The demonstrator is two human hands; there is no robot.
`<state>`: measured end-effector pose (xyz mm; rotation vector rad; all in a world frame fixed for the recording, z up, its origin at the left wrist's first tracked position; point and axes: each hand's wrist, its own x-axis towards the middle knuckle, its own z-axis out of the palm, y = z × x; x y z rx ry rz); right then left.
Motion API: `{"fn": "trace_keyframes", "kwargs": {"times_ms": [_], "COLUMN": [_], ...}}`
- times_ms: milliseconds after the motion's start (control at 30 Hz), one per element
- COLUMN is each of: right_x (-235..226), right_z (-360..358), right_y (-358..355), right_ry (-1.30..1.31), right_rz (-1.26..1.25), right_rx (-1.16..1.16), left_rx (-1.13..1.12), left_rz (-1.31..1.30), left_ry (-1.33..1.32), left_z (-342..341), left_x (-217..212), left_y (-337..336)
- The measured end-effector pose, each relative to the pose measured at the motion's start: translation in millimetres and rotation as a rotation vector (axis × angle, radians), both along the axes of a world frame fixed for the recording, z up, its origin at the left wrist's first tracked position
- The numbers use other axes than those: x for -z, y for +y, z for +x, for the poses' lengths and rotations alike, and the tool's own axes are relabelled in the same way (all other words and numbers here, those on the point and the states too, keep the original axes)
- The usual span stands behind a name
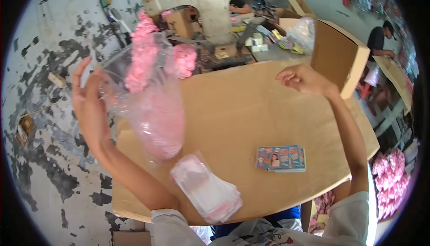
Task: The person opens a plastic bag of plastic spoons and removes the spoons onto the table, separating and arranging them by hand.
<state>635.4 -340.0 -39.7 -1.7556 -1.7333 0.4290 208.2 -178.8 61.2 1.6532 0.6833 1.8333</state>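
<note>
A clear plastic bag [159, 111] with soft pink pieces in its lower part leans over the left side of the table. At its upper left edge is my left hand [92, 100], thumb and some fingers closed on the film, one finger pointing up. A bunched pink ruffled strip [142, 62] rises through the bag's mouth. Over the far right of the table, my right hand [307, 79] is raised with curled fingers and nothing visible in it. Nearer me lie a pile of clear flat packets [206, 188] and a stack of blue printed cards [281, 158].
Brown paper covers the table [233, 111]. A cardboard box [336, 53] stands at its far right corner, beyond my right hand. A pink bundle [185, 60] and an old machine [215, 13] are at the back. Another person [380, 40] sits at right, near hanging pink pieces [390, 181].
</note>
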Motion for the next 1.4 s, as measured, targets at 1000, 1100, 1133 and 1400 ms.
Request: {"fn": "trace_keyframes", "kwargs": {"times_ms": [1000, 1100, 1133, 1400], "right_x": [113.0, 27.0, -9.2, -153.3], "right_z": [39.9, -16.6, -41.7, -179.6], "right_y": [107.6, 99.6, 92.8, 140.0], "right_ry": [0.108, 0.503, 0.544, -0.275], "right_rz": [0.16, 0.37, 0.45, 0.312], "right_rx": [-0.002, -0.161, -0.234, -0.815], "left_rx": [-0.041, 0.011, 0.049, 0.195], "left_rz": [0.027, -0.008, -0.024, -0.057], "left_ry": [0.116, 0.126, 0.141, 0.145], "left_z": [36.5, 39.6, 40.1, 37.4], "left_x": [15.3, 8.1, 5.5, 7.9], "left_y": [4.1, -6.1, -9.8, -14.6]}}
